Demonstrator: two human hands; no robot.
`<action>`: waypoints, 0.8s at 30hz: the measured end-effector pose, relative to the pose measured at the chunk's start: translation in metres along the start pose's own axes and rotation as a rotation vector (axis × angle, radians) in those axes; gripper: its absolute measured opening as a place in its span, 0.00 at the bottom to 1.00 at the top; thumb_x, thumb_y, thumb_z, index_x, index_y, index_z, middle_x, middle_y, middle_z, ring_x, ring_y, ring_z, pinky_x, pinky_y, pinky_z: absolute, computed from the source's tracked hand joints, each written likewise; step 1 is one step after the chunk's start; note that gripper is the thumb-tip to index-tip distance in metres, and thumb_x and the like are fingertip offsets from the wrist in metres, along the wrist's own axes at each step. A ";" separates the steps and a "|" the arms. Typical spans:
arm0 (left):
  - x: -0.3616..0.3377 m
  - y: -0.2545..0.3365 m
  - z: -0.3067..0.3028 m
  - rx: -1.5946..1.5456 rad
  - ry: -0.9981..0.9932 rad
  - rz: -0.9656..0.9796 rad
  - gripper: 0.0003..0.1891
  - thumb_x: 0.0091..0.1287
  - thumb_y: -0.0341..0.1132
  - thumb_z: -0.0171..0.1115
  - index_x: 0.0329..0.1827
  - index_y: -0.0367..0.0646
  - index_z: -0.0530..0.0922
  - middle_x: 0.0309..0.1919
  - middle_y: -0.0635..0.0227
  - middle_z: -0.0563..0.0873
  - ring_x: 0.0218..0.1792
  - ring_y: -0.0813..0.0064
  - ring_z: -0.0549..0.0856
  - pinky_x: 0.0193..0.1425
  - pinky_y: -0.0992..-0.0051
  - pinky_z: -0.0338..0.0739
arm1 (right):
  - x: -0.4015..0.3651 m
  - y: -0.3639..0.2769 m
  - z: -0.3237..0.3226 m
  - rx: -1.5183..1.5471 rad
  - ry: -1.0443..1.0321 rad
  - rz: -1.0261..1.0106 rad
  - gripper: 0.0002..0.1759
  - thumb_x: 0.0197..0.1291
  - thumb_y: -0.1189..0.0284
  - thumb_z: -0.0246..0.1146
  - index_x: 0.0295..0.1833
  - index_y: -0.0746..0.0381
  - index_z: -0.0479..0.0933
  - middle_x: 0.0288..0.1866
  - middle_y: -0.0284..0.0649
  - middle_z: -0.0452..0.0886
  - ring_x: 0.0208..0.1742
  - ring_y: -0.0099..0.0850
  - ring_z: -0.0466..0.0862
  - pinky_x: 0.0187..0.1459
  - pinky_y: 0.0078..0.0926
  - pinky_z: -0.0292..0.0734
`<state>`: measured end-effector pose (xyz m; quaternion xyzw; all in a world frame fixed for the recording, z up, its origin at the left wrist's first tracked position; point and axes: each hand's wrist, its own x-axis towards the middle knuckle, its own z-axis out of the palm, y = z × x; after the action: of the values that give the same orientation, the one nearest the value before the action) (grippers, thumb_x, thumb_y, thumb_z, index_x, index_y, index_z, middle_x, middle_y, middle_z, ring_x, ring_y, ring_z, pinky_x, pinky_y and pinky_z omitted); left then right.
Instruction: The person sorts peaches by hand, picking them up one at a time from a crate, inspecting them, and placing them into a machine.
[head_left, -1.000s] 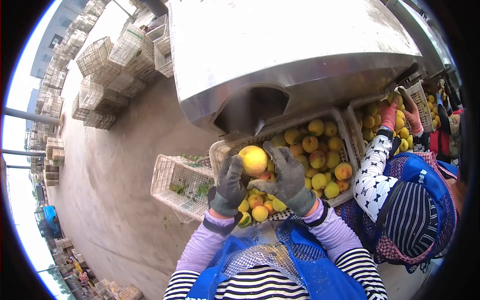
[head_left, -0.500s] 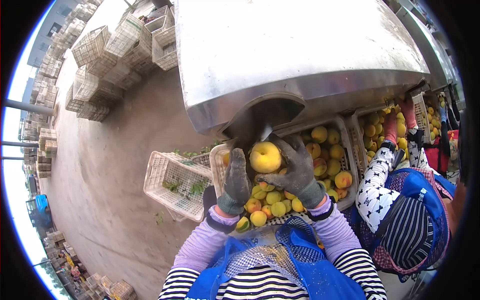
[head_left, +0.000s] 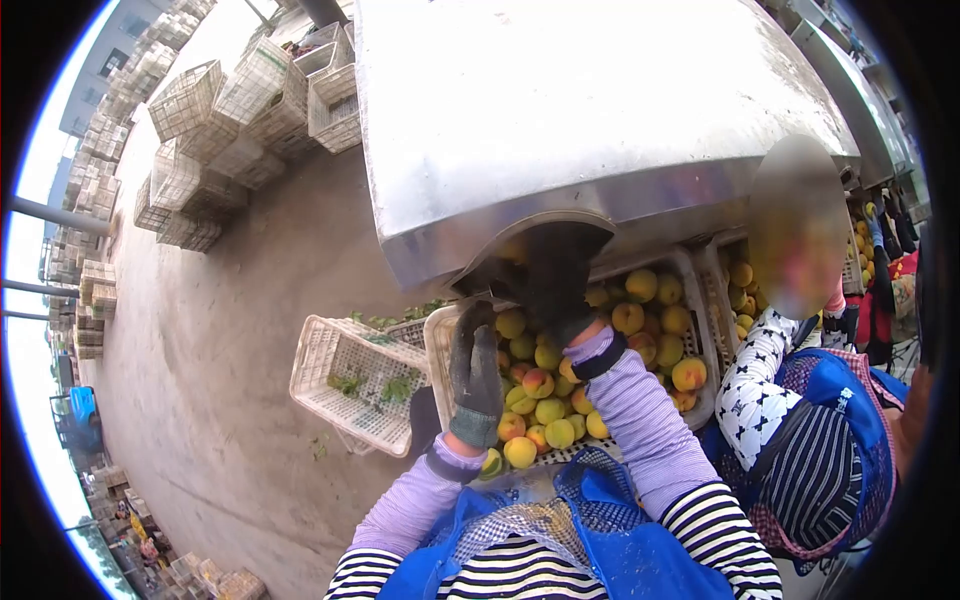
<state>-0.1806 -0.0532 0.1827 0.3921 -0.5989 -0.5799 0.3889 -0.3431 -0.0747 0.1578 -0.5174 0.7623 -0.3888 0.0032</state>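
Note:
My left hand (head_left: 474, 362), in a dark grey work glove, is upright over the left side of a white plastic crate (head_left: 705, 345). Its fingers are stretched out and nothing shows in them. Yellow and red peaches (head_left: 549, 410) fill the crate. My right hand (head_left: 562, 285), gloved too, reaches into the dark rounded opening (head_left: 510, 250) in the front of a metal machine (head_left: 610, 110). Shadow hides its fingers, so what they touch or hold cannot be made out.
A tilted white crate (head_left: 350, 375) with some leaves in it lies left of the peaches. Stacked crates (head_left: 200, 150) stand farther back on the concrete floor (head_left: 220, 380). Close on my right, a person in a blue vest (head_left: 835, 405) is beside another peach crate (head_left: 742, 285).
The large yellow peach that was between my hands is out of sight. My right hand has moved up and into the machine's opening. My left hand stays near its place.

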 end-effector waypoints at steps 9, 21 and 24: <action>-0.011 0.051 0.020 -0.282 -0.102 0.031 0.33 0.79 0.45 0.52 0.79 0.35 0.56 0.71 0.55 0.69 0.68 0.64 0.74 0.73 0.63 0.69 | -0.046 -0.032 -0.100 1.682 -0.363 0.465 0.42 0.78 0.42 0.39 0.79 0.68 0.58 0.75 0.48 0.69 0.74 0.39 0.71 0.75 0.38 0.64; -0.029 0.027 0.044 0.008 0.006 0.057 0.27 0.77 0.41 0.54 0.73 0.36 0.64 0.65 0.55 0.75 0.62 0.63 0.75 0.66 0.62 0.70 | -0.129 -0.048 -0.091 1.291 -0.469 0.272 0.34 0.79 0.54 0.50 0.80 0.62 0.59 0.75 0.47 0.70 0.74 0.34 0.71 0.74 0.31 0.63; -0.026 0.007 0.022 -0.220 -0.004 -0.089 0.25 0.78 0.42 0.52 0.72 0.37 0.66 0.64 0.57 0.75 0.61 0.65 0.76 0.66 0.64 0.71 | -0.147 -0.049 -0.063 1.131 -0.497 0.259 0.37 0.77 0.50 0.50 0.81 0.61 0.57 0.77 0.51 0.68 0.76 0.38 0.69 0.75 0.32 0.62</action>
<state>-0.1910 -0.0211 0.1884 0.3722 -0.5142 -0.6597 0.4023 -0.2619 0.0708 0.1721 -0.4141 0.4718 -0.5964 0.5003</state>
